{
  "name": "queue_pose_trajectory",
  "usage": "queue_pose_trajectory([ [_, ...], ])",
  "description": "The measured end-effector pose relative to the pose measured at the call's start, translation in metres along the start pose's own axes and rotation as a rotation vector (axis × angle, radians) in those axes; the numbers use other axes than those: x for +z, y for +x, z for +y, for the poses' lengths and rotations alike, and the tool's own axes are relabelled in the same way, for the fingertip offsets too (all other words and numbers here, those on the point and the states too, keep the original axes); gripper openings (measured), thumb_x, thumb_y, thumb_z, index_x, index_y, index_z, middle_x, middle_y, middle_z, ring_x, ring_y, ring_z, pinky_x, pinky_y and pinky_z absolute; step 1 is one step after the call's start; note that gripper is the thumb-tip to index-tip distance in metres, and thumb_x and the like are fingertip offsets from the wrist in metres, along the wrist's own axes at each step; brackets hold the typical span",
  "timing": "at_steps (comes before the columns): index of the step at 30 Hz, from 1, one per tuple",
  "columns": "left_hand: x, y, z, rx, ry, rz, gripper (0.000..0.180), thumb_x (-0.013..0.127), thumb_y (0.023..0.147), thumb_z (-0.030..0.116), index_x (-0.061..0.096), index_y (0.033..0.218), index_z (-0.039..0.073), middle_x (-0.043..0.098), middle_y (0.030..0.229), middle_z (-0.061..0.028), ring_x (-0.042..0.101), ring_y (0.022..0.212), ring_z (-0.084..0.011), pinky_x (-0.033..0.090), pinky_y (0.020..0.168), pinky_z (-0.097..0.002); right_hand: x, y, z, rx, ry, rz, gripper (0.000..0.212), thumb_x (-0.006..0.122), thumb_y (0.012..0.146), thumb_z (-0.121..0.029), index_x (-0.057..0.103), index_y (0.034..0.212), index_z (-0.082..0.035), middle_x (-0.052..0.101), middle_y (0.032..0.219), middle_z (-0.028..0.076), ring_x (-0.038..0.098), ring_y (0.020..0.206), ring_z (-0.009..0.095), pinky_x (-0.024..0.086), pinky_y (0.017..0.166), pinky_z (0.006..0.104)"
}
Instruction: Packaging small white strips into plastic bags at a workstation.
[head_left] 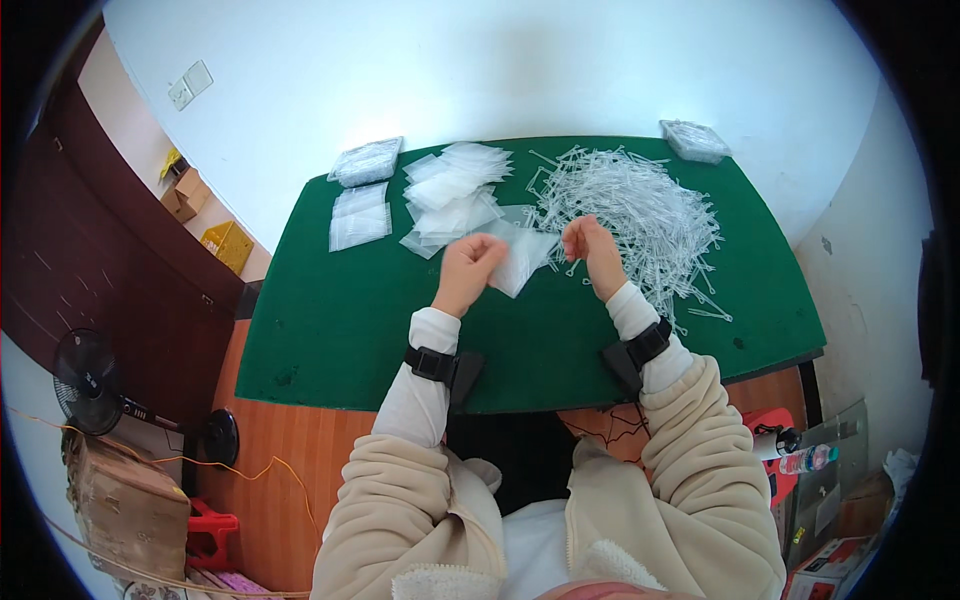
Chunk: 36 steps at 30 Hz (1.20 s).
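My left hand (468, 272) pinches a clear plastic bag (522, 264) by its left side, above the green table. Just right of the bag is my right hand (596, 255), fingers curled toward the thumb at the near-left edge of a large heap of clear plastic sticks with looped ends (640, 205). Whatever those fingers may hold is too small and see-through to make out. Beyond my left hand lies a loose, spread stack of clear bags (450, 190). A smaller row of flat bags (360, 218) lies to its left.
Wrapped clear packs sit at the table's (330, 345) far corners, one pack (367, 160) left and another pack (696, 141) right. A white wall stands behind. On the floor are a black fan (90, 380) and a cardboard box (130, 500) at left, and a bottle (808, 459) at right.
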<state>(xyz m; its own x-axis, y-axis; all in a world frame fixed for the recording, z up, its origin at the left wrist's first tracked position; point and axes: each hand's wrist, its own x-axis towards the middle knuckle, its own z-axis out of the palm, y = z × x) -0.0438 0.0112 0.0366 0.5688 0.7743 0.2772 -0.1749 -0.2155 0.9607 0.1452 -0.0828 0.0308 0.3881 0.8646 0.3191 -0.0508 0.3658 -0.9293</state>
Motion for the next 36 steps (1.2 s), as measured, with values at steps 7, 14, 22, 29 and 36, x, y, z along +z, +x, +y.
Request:
queue_pose_trajectory([
  [7,0.017,-0.009,0.001,-0.125,0.251,-0.426,0.019,0.057,0.084,0.02,0.059,0.082,0.0,0.056,0.068,0.0017,0.048,0.056,-0.0041,0.039,0.051,-0.0195,0.004,-0.004,0.014,0.074,-0.232,-0.325,0.017,0.055,0.083,-0.015,0.056,0.073,-0.002,0.048,0.06,-0.003,0.041,0.055,0.004,0.034,0.05,0.0211],
  [14,0.02,-0.008,-0.01,-0.046,0.173,-0.376,0.019,0.057,0.084,0.019,0.06,0.085,0.0,0.056,0.066,0.0009,0.048,0.058,-0.0043,0.039,0.053,-0.0197,0.008,-0.006,0.016,0.018,-0.323,-0.296,0.016,0.057,0.081,-0.015,0.056,0.073,-0.001,0.05,0.06,-0.002,0.041,0.055,0.005,0.035,0.051,0.0221],
  [22,0.013,0.0,-0.016,0.053,0.337,-0.255,0.021,0.059,0.081,0.018,0.061,0.08,-0.002,0.056,0.063,-0.0014,0.049,0.057,-0.0064,0.04,0.053,-0.0219,0.005,-0.005,0.011,-0.115,-0.529,-0.148,0.017,0.059,0.081,-0.016,0.056,0.074,-0.001,0.049,0.059,0.002,0.041,0.054,0.008,0.035,0.05,0.0239],
  [29,0.003,0.002,-0.017,0.099,0.359,-0.17,0.02,0.061,0.077,0.018,0.062,0.08,-0.002,0.058,0.065,-0.0061,0.053,0.058,-0.0114,0.042,0.054,-0.0253,-0.001,-0.001,0.004,-0.137,-0.59,-0.053,0.017,0.06,0.079,-0.017,0.056,0.073,-0.002,0.049,0.061,0.004,0.043,0.055,0.012,0.037,0.053,0.0266],
  [36,0.012,-0.004,-0.01,0.277,0.643,-0.151,0.015,0.061,0.076,0.016,0.062,0.078,0.001,0.059,0.069,-0.0093,0.056,0.059,-0.0205,0.044,0.054,-0.0291,0.002,-0.005,0.004,-0.484,-0.89,-0.23,0.012,0.06,0.074,-0.015,0.058,0.072,-0.004,0.055,0.068,0.009,0.052,0.069,0.025,0.041,0.062,0.0344],
])
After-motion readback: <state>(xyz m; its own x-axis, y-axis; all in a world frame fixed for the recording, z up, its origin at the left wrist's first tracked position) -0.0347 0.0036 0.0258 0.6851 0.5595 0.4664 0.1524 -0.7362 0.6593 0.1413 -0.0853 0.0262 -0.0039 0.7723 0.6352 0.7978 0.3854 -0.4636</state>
